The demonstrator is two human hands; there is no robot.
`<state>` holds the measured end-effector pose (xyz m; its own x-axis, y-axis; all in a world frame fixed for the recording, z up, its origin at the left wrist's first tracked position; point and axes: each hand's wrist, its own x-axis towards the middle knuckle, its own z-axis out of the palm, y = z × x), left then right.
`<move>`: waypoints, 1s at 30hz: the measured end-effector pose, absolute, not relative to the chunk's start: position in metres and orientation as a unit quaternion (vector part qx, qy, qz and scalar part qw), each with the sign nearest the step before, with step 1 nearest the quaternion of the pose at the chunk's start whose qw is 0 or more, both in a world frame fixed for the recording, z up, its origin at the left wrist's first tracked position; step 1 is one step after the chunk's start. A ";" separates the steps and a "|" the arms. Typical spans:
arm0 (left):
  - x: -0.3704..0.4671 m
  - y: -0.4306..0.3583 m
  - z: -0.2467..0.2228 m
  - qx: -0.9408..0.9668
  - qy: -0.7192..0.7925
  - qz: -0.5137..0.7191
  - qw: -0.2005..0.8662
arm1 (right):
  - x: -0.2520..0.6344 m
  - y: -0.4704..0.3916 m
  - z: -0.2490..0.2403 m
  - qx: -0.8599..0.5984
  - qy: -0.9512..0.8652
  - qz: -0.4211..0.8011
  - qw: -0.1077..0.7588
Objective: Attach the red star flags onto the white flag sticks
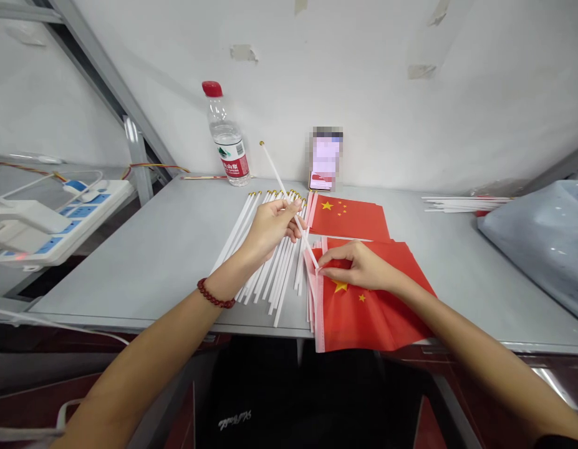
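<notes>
My left hand point(275, 227) is closed around a white flagpole point(274, 167) with a gold tip, which slants down to the right. Its lower end meets the white sleeve edge of a red flag point(358, 324) with yellow stars. Thumb and forefinger of my right hand point(356, 265) pinch that flag's edge beside the pole end. Whether the pole end is inside the sleeve I cannot tell. Beneath my left hand, several loose white flagpoles point(270, 280) with gold tips lie side by side. Behind my right hand lies a stack of finished-looking red flags point(358, 218) with white edges.
A water bottle point(227, 149) with a red cap and a phone point(325, 159) stand against the wall. A power strip point(78, 218) with plugs is at the left. At the right are a grey plastic bag point(545, 237) and more white sticks point(466, 204).
</notes>
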<state>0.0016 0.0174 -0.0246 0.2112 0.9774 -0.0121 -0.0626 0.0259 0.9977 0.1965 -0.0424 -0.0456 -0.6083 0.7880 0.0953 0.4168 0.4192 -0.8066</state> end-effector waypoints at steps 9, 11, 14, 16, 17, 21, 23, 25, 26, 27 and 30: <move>0.004 0.018 -0.026 0.531 0.432 0.451 0.573 | 0.194 -0.044 -0.043 -0.365 -0.813 0.381 0.245; 0.003 0.018 -0.027 0.531 0.429 0.452 0.574 | 0.194 -0.044 -0.043 -0.365 -0.814 0.380 0.244; 0.003 0.018 -0.027 0.535 0.424 0.451 0.575 | 0.194 -0.044 -0.044 -0.364 -0.814 0.381 0.245; 0.003 0.018 -0.027 0.541 0.422 0.449 0.572 | 0.194 -0.044 -0.044 -0.364 -0.813 0.382 0.245; 0.003 0.018 -0.027 0.545 0.422 0.449 0.569 | 0.194 -0.043 -0.044 -0.364 -0.814 0.382 0.244; 0.004 0.017 -0.027 0.557 0.426 0.448 0.555 | 0.194 -0.043 -0.044 -0.362 -0.817 0.378 0.241; 0.004 0.016 -0.026 0.560 0.427 0.446 0.552 | 0.194 -0.044 -0.044 -0.363 -0.817 0.377 0.241; 0.004 0.016 -0.026 0.563 0.428 0.444 0.550 | 0.194 -0.044 -0.044 -0.364 -0.817 0.377 0.240; 0.004 0.016 -0.026 0.566 0.428 0.444 0.547 | 0.194 -0.044 -0.044 -0.364 -0.818 0.377 0.240; 0.005 0.016 -0.026 0.569 0.428 0.445 0.543 | 0.194 -0.044 -0.044 -0.362 -0.818 0.376 0.240; 0.005 0.016 -0.026 0.582 0.427 0.452 0.524 | 0.194 -0.044 -0.044 -0.356 -0.819 0.379 0.242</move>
